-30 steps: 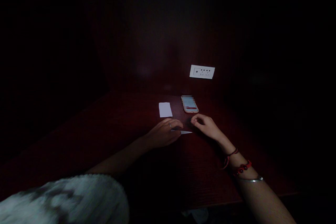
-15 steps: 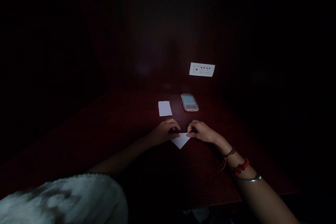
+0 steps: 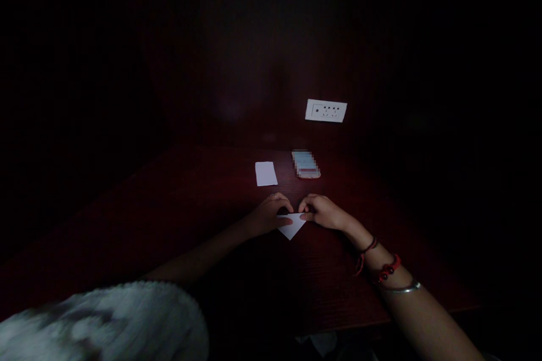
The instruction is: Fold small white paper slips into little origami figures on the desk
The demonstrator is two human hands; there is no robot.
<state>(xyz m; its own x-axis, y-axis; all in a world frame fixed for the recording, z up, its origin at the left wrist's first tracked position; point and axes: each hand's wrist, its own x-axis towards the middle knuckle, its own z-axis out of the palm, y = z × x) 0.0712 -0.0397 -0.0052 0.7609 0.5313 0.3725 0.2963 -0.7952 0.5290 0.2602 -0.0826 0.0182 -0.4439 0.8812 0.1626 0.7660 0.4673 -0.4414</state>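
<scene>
A small white paper folded into a triangle [image 3: 291,227] lies on the dark red table [image 3: 190,208], its point toward me. My left hand [image 3: 269,214] has its fingers curled and pressed on the paper's upper left edge. My right hand [image 3: 322,211] pinches the upper right edge, fingers closed. The two hands nearly meet above the paper. Red cord bracelets and a metal bangle [image 3: 400,289] circle my right wrist.
Farther back on the table lie a white rectangular paper [image 3: 266,174] and a phone [image 3: 305,164] with its screen lit. A white wall socket [image 3: 326,110] sits on the dark panel behind. A white fuzzy sleeve [image 3: 101,324] fills the lower left. The room is very dark.
A second ago the paper was a thin sliver under my left hand and my right hand was apart. Now it lies as a flat triangle and both hands press its top edge, moved closer together.
</scene>
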